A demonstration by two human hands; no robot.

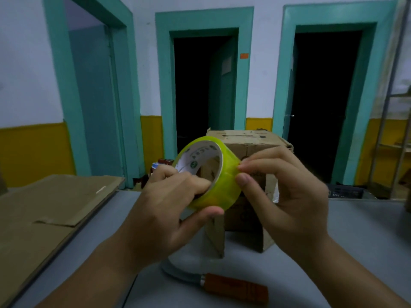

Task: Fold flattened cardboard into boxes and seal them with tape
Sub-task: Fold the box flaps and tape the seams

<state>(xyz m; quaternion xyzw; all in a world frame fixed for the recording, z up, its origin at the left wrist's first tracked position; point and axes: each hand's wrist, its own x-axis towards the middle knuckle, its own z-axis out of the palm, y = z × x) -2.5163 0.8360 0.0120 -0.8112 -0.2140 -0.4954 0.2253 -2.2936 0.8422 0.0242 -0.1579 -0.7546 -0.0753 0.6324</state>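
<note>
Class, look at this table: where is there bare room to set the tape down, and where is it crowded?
Bare table right of the box, toward the right edge; a narrower strip between cardboard sheet and box. Crowded: the middle, around box and knife.

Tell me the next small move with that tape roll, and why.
Probably peel the tape end free. The left hand grips the tape roll through its core, the right hand pinches at its outer layer, no strip hangs loose yet, and the cardboard box stands just behind.
</note>
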